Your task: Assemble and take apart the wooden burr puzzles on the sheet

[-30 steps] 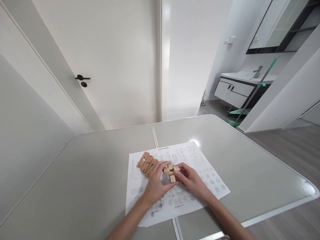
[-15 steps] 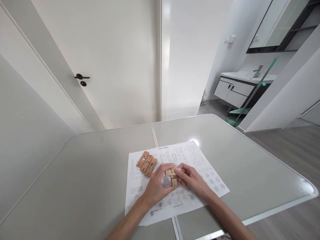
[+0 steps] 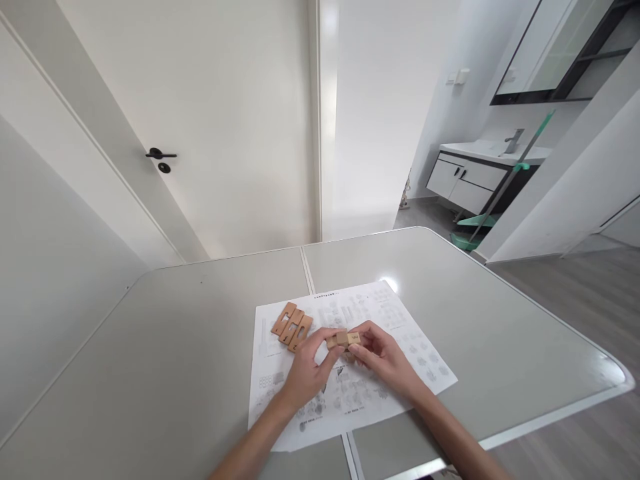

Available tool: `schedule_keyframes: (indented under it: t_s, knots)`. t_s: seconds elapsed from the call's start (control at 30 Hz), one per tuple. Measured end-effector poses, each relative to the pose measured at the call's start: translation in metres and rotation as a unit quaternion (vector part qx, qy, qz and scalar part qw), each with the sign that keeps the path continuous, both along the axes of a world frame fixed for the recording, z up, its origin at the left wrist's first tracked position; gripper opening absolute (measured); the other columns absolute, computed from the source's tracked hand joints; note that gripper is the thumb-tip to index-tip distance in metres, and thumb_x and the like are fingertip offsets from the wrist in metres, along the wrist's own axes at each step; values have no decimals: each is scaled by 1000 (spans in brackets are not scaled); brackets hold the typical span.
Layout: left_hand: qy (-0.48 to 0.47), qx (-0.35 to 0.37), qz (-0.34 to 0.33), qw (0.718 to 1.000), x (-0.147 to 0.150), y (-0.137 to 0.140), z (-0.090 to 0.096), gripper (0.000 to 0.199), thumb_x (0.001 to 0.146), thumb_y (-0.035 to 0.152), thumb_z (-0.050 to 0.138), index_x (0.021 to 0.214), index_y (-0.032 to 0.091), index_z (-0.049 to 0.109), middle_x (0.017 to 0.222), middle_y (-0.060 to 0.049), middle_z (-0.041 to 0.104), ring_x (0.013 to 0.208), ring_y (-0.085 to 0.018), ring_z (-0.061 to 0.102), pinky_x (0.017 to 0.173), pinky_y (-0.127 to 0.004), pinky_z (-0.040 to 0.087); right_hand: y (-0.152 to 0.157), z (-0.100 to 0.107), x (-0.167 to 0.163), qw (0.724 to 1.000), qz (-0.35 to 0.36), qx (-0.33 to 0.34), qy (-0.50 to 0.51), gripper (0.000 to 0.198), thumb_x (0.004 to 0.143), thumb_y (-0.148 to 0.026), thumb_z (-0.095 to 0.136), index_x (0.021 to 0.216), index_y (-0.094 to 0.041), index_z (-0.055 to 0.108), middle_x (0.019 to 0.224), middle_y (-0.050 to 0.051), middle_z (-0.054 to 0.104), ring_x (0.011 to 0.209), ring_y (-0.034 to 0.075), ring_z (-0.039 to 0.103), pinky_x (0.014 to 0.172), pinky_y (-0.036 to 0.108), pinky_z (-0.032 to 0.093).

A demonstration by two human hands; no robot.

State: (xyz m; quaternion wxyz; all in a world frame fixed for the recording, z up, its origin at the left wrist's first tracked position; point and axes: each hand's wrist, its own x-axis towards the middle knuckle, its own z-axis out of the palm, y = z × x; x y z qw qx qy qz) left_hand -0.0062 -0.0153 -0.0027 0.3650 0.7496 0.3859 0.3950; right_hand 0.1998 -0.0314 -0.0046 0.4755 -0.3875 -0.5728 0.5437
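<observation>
Between my two hands is a small wooden block puzzle (image 3: 343,339), its pale pieces fitted together and a marking on the right end. My left hand (image 3: 311,368) pinches its left side with thumb and fingers. On the right side, my right hand (image 3: 381,353) closes its thumb and fingers on the same puzzle. The puzzle is above a printed sheet (image 3: 280,427) covered with small diagrams. Several flat wooden pieces (image 3: 291,327) with cut-out slots and dark numbers lie overlapping on the sheet, just beyond my left hand.
The sheet lies on a grey table (image 3: 150,373) with a metal seam (image 3: 308,270) across it and a pale rim. Past the table are a closed door (image 3: 240,133) and, at right, a washstand (image 3: 470,177) with a green-handled broom (image 3: 520,167).
The puzzle has been turned over in my hands: its upright lower part no longer shows, and it now looks like a level bar. My left thumb has moved up against it.
</observation>
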Motion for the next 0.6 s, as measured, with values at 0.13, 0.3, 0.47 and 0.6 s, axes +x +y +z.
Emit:
schedule_keyframes:
  t_s: [0.13, 0.3, 0.47, 0.6]
  knots:
    - [8, -9, 22, 1000, 0, 3, 0, 25, 100, 37, 62, 119, 24, 72, 111, -6, 77, 97, -22, 71, 88, -33, 54, -1, 1, 0, 999, -15, 5, -38, 31, 97, -53, 66, 97, -22, 60, 75, 0, 61, 67, 16, 55, 65, 31, 45]
    - [18, -41, 18, 999, 1, 3, 1, 25, 98, 42, 63, 107, 22, 74, 101, -5, 78, 91, -22, 71, 85, -32, 54, -2, 3, -2, 998, -23, -2, -54, 35, 96, -56, 65, 91, -22, 58, 74, -1, 58, 67, 16, 55, 63, 30, 44]
    - [-34, -113, -17, 993, 2, 0, 1, 45, 94, 43, 69, 134, 25, 59, 108, -5, 75, 101, -23, 70, 93, -36, 55, 1, 1, -3, 999, -16, -48, -9, 38, 98, -60, 61, 105, -22, 59, 69, -4, 54, 60, 14, 50, 59, 28, 41]
    - [-26, -119, -34, 992, 4, -3, 0, 76, 72, 39, 90, 138, 26, 53, 126, -7, 69, 112, -26, 66, 100, -40, 54, 3, -2, -3, 998, -18, -55, 2, 39, 99, -62, 58, 104, -23, 59, 64, -4, 55, 56, 13, 47, 55, 27, 38]
